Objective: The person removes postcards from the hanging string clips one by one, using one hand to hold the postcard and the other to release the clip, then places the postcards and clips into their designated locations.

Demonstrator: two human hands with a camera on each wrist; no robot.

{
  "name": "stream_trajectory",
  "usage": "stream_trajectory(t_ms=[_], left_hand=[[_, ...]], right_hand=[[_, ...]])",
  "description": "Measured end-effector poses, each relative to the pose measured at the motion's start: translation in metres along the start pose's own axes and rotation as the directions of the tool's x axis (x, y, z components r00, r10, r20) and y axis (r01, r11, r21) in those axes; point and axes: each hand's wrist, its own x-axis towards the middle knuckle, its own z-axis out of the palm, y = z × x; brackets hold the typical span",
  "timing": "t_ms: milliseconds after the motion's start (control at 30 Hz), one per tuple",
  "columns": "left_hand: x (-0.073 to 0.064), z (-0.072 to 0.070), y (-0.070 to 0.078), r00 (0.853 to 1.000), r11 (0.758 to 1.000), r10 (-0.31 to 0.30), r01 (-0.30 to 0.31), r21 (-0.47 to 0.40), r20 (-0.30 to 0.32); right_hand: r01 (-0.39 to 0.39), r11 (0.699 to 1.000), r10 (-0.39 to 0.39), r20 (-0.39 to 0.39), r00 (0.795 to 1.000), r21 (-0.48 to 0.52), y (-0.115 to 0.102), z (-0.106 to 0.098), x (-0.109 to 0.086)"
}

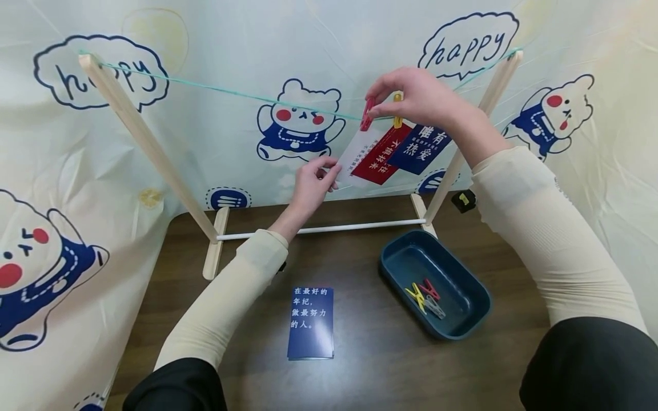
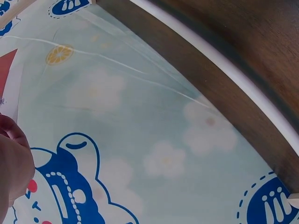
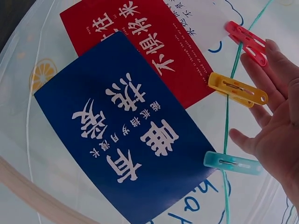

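Observation:
A green string (image 1: 231,91) runs between two wooden posts. Three cards hang from it: a white card (image 1: 353,153), a red card (image 1: 381,155) and a blue card (image 1: 422,149). My right hand (image 1: 374,107) pinches a red clothespin (image 1: 367,113) on the string over the white card. In the right wrist view my right hand (image 3: 273,88) touches the red clothespin (image 3: 245,37), with a yellow clothespin (image 3: 238,88) and a teal clothespin (image 3: 231,163) further along the string. My left hand (image 1: 329,171) pinches the white card's lower corner. Only a bit of my left hand (image 2: 11,161) shows in the left wrist view.
The wooden rack (image 1: 149,142) stands on a dark table before a cartoon-printed sheet. A dark blue tray (image 1: 462,311) at the right holds a few clothespins (image 1: 425,297). Another blue card (image 1: 311,322) lies flat near the front.

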Motion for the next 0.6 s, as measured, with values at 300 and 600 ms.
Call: stream_trajectory(t_ms=[300, 600], left_hand=[[-0.001, -0.008, 0.004, 1.0, 1.0, -0.016, 0.016, 0.009, -0.017], [-0.002, -0.013, 0.01, 1.0, 0.999, -0.001, 0.002, 0.033, -0.026]], right_hand=[[0.025, 0.999, -0.024, -0.06, 0.998, 0.02, 0.0, 0.001, -0.003], [0.012, 0.999, -0.008, -0.109, 0.994, 0.033, -0.002, -0.002, -0.008]])
